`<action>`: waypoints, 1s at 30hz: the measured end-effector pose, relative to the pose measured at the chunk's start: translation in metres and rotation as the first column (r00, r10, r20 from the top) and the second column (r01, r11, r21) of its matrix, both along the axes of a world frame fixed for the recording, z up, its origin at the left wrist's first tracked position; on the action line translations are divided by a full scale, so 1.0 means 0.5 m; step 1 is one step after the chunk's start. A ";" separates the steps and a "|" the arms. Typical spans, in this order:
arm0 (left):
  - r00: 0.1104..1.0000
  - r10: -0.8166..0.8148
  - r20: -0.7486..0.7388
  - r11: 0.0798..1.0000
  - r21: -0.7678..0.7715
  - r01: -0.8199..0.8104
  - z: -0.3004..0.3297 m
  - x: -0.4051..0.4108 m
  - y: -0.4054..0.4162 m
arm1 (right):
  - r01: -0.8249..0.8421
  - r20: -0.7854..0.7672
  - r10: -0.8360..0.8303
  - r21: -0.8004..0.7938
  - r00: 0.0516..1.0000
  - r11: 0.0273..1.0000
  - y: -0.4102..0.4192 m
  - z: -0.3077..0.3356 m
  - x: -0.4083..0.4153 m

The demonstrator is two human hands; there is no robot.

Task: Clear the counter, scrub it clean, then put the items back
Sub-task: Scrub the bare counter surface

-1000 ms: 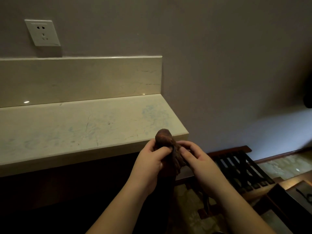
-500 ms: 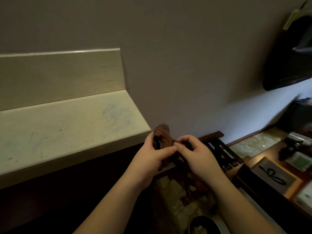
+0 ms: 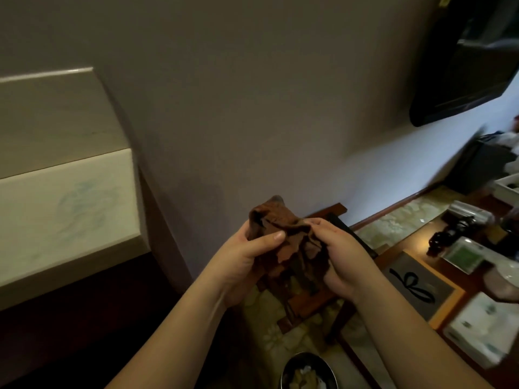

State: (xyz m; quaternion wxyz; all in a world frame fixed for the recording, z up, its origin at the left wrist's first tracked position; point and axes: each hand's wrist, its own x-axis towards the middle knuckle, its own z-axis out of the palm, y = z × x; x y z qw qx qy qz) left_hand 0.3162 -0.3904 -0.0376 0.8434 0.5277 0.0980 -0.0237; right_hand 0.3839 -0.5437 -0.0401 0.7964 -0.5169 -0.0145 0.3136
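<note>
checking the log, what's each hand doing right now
Left hand: closed on the brown cloth, thumb pressed across it.
Right hand: closed on the same cloth, pinching its other side.

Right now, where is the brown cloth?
In the head view the cloth sits mid-frame, bunched between the left hand and right hand, in the air to the right of the counter.

Both forearms raised side by side; left hand (image 3: 241, 259) and right hand (image 3: 341, 255) curled, thumbs up, gripping one crumpled cloth (image 3: 283, 234).
</note>
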 end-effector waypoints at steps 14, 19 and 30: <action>0.956 0.092 -0.279 0.991 -0.065 -0.114 -0.096 0.175 -0.159 | -0.053 0.245 0.136 -0.317 0.960 0.947 -0.170 -0.109 0.127; 0.955 0.090 -0.284 0.993 -0.044 -0.107 -0.107 0.199 -0.166 | 0.025 0.311 0.128 -0.445 0.942 0.895 -0.187 -0.128 0.147; 0.911 -0.139 -0.388 0.978 0.090 0.187 -0.153 0.279 -0.076 | 0.235 -0.046 -0.251 -0.231 0.967 0.944 -0.193 -0.171 0.232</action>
